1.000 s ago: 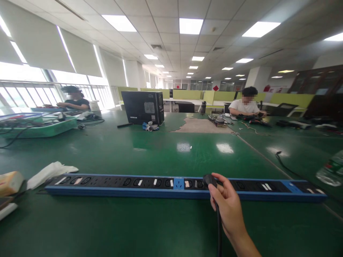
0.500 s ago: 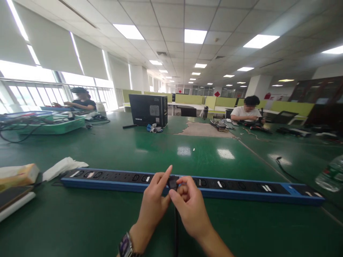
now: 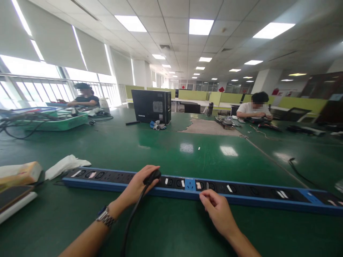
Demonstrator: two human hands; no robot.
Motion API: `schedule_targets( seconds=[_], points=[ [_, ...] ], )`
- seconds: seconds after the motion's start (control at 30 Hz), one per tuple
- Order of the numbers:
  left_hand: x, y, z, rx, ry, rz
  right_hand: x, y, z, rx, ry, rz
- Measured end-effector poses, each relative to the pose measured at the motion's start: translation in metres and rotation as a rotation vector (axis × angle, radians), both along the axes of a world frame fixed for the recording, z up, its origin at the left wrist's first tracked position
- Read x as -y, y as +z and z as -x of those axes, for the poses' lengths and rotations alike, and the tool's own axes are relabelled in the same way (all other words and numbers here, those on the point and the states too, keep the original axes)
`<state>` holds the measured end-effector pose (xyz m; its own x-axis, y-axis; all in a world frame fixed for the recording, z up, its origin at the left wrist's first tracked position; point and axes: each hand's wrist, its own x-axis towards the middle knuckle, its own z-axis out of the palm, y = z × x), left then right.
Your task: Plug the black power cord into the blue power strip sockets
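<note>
A long blue power strip (image 3: 241, 197) with black sockets lies across the green table (image 3: 171, 153) in front of me. My left hand (image 3: 138, 185), with a watch on the wrist, grips a black plug (image 3: 153, 175) and holds it at a socket left of the strip's middle. The plug's black cable (image 3: 131, 221) runs down toward me. My right hand (image 3: 218, 212) holds nothing; its curled fingers touch the strip's front edge just right of the blue centre socket.
White cloth (image 3: 64, 165) and a tan box (image 3: 18, 173) lie at the left. A black computer case (image 3: 152, 106) stands further back. A green tray of cables (image 3: 53, 123) sits far left. Two people sit at the far table edges. A loose cable (image 3: 300, 171) lies to the right.
The plug passed from my right hand to my left. My left hand carried it left along the strip. My right hand let go and came to rest on the strip's front edge.
</note>
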<state>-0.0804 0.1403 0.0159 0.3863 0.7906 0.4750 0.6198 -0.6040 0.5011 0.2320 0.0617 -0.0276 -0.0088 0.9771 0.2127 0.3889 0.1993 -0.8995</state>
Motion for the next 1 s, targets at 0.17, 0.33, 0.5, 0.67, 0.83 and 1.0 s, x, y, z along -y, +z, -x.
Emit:
schedule_targets(
  seconds=[0.17, 0.33, 0.5, 0.67, 0.83, 1.0],
  points=[
    [0.005, -0.006, -0.009, -0.027, -0.055, 0.078, 0.001, -0.007, 0.000, 0.044, 0.000, 0.012],
    [0.007, -0.004, -0.005, -0.105, -0.060, 0.081, -0.001, -0.012, 0.006, 0.079, 0.012, 0.029],
    [0.005, 0.000, 0.000, -0.103, -0.066, 0.087, -0.001, -0.014, 0.005, 0.108, 0.038, 0.058],
    [0.001, -0.001, 0.003, -0.154, -0.124, 0.085, -0.001, -0.011, 0.005, 0.105, 0.039, 0.050],
    [0.001, -0.009, -0.005, -0.023, -0.016, -0.058, -0.003, -0.011, 0.006, 0.100, 0.016, 0.000],
    [0.012, 0.000, -0.063, 0.229, 0.083, -0.151, -0.003, -0.011, 0.008, 0.123, -0.009, -0.040]
  ],
)
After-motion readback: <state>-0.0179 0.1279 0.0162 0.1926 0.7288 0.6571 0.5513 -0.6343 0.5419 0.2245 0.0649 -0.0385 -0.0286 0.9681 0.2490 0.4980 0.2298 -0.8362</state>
